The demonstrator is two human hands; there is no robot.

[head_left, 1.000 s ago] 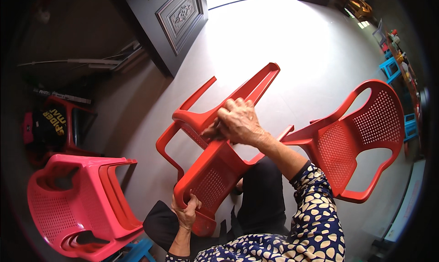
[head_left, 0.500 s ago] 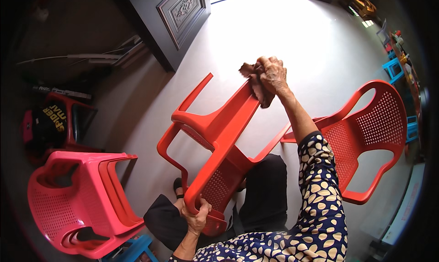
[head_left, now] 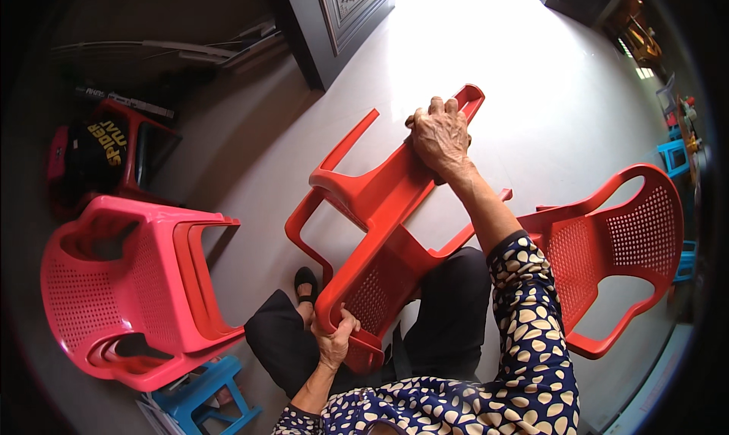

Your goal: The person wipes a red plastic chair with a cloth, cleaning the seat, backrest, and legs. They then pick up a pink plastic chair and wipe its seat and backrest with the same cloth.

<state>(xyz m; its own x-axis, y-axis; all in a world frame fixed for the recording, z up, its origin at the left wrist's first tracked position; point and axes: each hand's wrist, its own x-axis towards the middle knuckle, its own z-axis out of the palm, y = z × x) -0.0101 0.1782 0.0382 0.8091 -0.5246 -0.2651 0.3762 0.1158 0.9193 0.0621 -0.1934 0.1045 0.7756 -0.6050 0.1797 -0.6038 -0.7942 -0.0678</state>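
- Head camera: the right hand [head_left: 442, 140] has its fingers bent and bunched, knuckles up, over a dark brown cloth [head_left: 439, 180] that's mostly hidden under the palm, pressed down on a chair leg.
- Left hand [head_left: 334, 344] is down at the near end, fingers hooked around the chair's rim, so that one's a proper grip.
- The chair itself is a red plastic armchair with a perforated panel [head_left: 383, 226], tipped over between the person's knees, legs pointing away from the body.
- Around it: loose black trousers [head_left: 456, 306], a black shoe [head_left: 306, 283] just beside the chair on the left, and a navy sleeve with cream spots [head_left: 528, 306] on the right arm.
- Off to the right there's a second red plastic armchair with a holey backrest [head_left: 569, 256], on the pale grey floor [head_left: 516, 131].
- Left side has a glossy pink plastic armchair [head_left: 163, 283] with red ones nested against it, and a blue plastic stool [head_left: 213, 397] right beside that stack.
- Farther out, a dark carved door [head_left: 342, 25] stands open near a very bright doorway.
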